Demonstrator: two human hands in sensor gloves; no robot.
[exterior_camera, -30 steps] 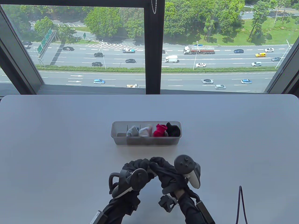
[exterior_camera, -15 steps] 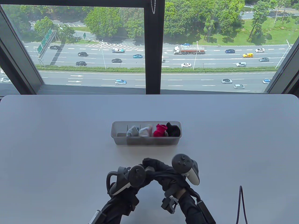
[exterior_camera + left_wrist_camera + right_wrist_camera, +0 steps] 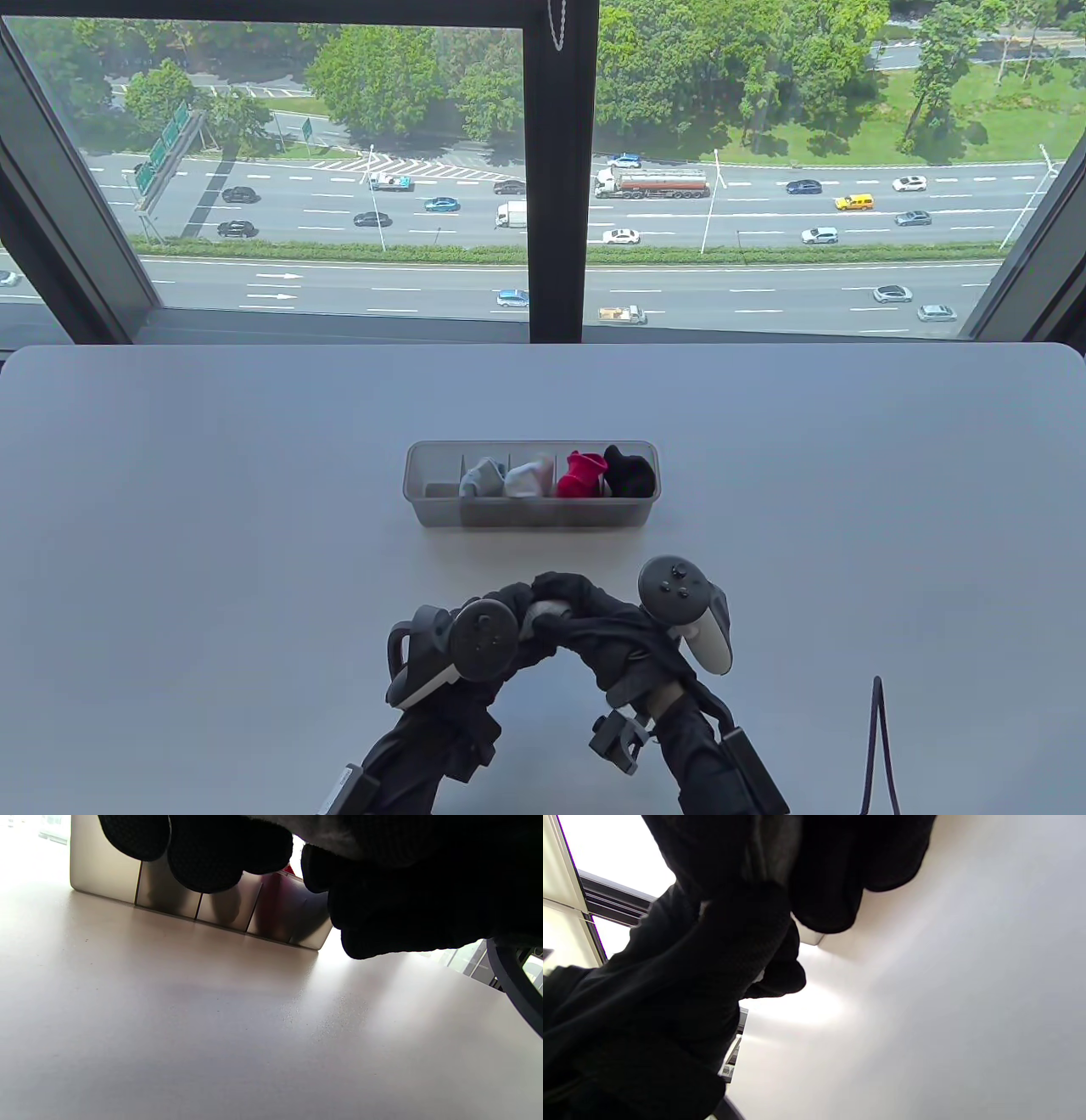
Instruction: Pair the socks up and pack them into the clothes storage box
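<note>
The clear clothes storage box (image 3: 532,445) stands mid-table with a row of compartments. It holds a grey sock roll (image 3: 482,477), a white one (image 3: 528,479), a red one (image 3: 582,475) and a black one (image 3: 631,472); its leftmost compartment looks empty. Just in front of it my left hand (image 3: 509,607) and right hand (image 3: 585,598) meet, fingers curled round a small grey sock bundle (image 3: 545,609) held above the table. Grey fabric (image 3: 339,836) shows under my gloved fingers (image 3: 203,861) in the left wrist view, with the box wall (image 3: 169,895) behind. Most of the bundle is hidden.
A dark cable (image 3: 878,730) loops up at the table's front right. The grey table (image 3: 212,509) ends at a window sill behind the box.
Both hands stayed together in front of the box and shifted slightly. The left wrist turned, and a bit of grey sock now shows between the fingers.
</note>
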